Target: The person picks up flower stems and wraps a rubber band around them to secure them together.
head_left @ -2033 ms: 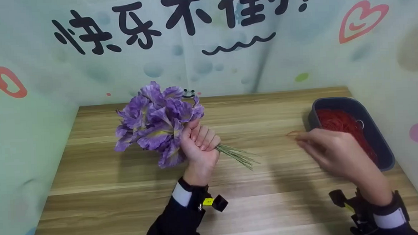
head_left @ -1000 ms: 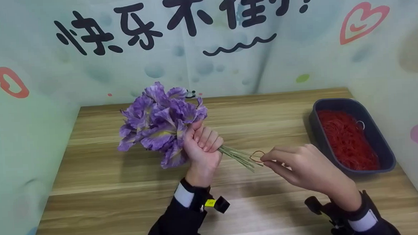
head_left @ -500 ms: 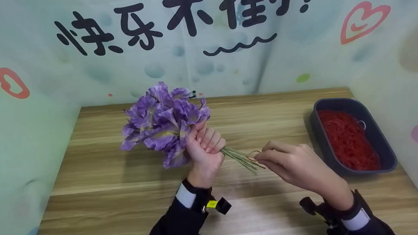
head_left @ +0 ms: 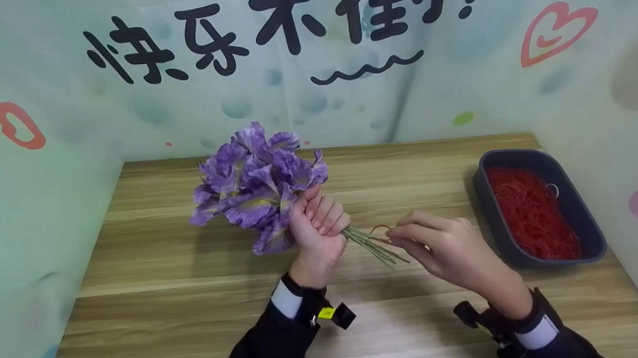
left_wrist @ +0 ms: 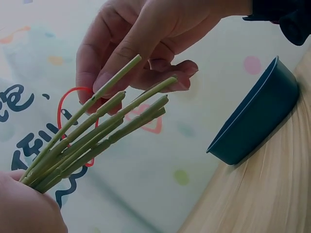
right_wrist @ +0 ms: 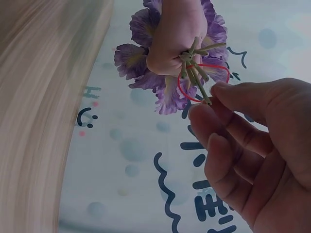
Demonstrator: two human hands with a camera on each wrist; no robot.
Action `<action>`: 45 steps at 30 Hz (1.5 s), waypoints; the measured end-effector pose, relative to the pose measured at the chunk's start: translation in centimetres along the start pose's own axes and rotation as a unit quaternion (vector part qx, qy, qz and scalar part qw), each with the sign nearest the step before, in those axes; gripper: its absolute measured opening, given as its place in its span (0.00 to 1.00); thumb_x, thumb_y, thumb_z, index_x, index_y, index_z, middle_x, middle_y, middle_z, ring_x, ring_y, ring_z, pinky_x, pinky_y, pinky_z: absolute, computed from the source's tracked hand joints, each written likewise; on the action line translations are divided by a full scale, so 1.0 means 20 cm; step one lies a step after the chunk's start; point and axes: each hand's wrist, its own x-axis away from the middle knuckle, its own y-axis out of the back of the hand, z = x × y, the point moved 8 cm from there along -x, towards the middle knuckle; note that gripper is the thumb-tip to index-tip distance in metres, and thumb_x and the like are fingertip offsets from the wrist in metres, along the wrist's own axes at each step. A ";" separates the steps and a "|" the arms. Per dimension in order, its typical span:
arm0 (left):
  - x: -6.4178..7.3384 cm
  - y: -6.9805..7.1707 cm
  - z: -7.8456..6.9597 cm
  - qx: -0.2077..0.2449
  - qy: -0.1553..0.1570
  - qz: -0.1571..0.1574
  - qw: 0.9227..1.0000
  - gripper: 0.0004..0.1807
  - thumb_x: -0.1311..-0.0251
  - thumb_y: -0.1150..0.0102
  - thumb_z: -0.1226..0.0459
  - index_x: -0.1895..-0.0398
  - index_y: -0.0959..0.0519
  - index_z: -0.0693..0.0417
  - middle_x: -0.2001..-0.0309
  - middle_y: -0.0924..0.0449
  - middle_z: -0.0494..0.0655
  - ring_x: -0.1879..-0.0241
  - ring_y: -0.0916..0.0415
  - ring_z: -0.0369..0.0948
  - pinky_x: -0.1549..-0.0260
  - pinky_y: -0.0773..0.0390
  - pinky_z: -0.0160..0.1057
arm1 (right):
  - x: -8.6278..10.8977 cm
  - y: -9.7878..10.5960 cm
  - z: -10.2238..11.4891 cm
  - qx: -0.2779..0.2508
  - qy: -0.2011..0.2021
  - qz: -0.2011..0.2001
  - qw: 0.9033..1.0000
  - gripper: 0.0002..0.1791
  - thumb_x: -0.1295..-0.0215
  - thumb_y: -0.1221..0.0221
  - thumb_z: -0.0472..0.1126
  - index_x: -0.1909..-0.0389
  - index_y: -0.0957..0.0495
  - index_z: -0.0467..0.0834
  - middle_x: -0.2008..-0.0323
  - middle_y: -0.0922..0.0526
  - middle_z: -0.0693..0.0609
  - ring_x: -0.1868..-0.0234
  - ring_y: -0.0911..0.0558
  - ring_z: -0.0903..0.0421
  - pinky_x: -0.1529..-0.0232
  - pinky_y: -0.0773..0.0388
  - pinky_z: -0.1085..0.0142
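My left hand (head_left: 321, 222) grips a bunch of purple irises (head_left: 260, 195) just under the blooms. Their thin green stems (head_left: 374, 248) stick out to the right, below the fist. Between thumb and fingertips my right hand (head_left: 443, 249) pinches a thin red rubber band (right_wrist: 228, 74) at the stem ends. In the left wrist view the band's loop crosses several stems (left_wrist: 116, 119), with part of it hidden behind them. From the right wrist view, the loop hangs slack in front of the left fist, and at least one stem end shows inside it.
On the wooden table (head_left: 185, 328), at the right, stands a dark blue bin (head_left: 589, 230) filled with a heap of red rubber bands (head_left: 534, 217). A small pale ring (head_left: 553, 190) lies at its inner side. Printed cloth walls (head_left: 456, 84) close off the back and sides.
My right hand has come left from beside the bin with the rubber band, reaching the stem ends and sliding slightly along them. The left hand and irises have shifted a little right.
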 end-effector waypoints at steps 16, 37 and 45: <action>0.02 -0.03 0.06 0.006 0.047 0.027 0.999 0.30 0.41 0.35 0.62 0.87 0.48 0.42 0.93 0.39 0.33 0.85 0.64 0.31 0.79 0.70 0.27 | 0.00 -0.03 -0.09 0.020 -0.021 -0.019 0.999 0.18 0.43 0.20 0.25 0.53 0.08 0.41 0.61 0.06 0.49 0.68 0.07 0.57 0.69 0.12 0.65; 0.06 -0.07 0.12 0.020 0.084 0.056 0.995 0.33 0.37 0.34 0.61 0.85 0.51 0.42 0.93 0.38 0.34 0.85 0.66 0.32 0.80 0.67 0.26 | 0.02 -0.18 -0.10 0.011 -0.024 0.027 0.999 0.11 0.41 0.20 0.28 0.60 0.08 0.42 0.63 0.06 0.52 0.68 0.07 0.58 0.69 0.10 0.64; 0.07 -0.08 0.13 0.021 0.091 0.064 0.994 0.36 0.39 0.30 0.61 0.84 0.52 0.42 0.92 0.40 0.34 0.85 0.67 0.32 0.80 0.68 0.27 | 0.05 -0.23 -0.11 0.035 -0.044 0.031 0.998 0.10 0.38 0.22 0.31 0.59 0.11 0.44 0.68 0.10 0.54 0.75 0.13 0.61 0.76 0.16 0.65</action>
